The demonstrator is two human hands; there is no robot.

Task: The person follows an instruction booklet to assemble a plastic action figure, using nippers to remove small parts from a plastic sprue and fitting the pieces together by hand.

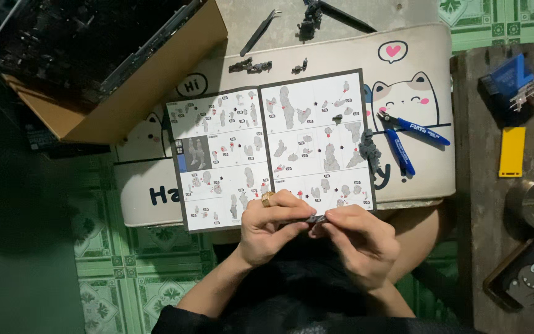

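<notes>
A small dark grey part (316, 218) is being pinched between both grips just below the open instruction booklet (273, 145), likely so the diagrams stay readable; the left hand (267, 226) and right hand (356, 238) are pressing fingertips onto it; blue cutters (403, 139) are lying beside the booklet on a cat-print table (415, 55); green patterned floor tiles (125, 278) are showing below.

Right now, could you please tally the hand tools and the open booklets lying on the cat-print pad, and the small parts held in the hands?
Blue cutters: 1
Tweezers: 1
Booklet: 1
Small grey part, pinched between left hand and right hand: 1
Total: 4
</notes>
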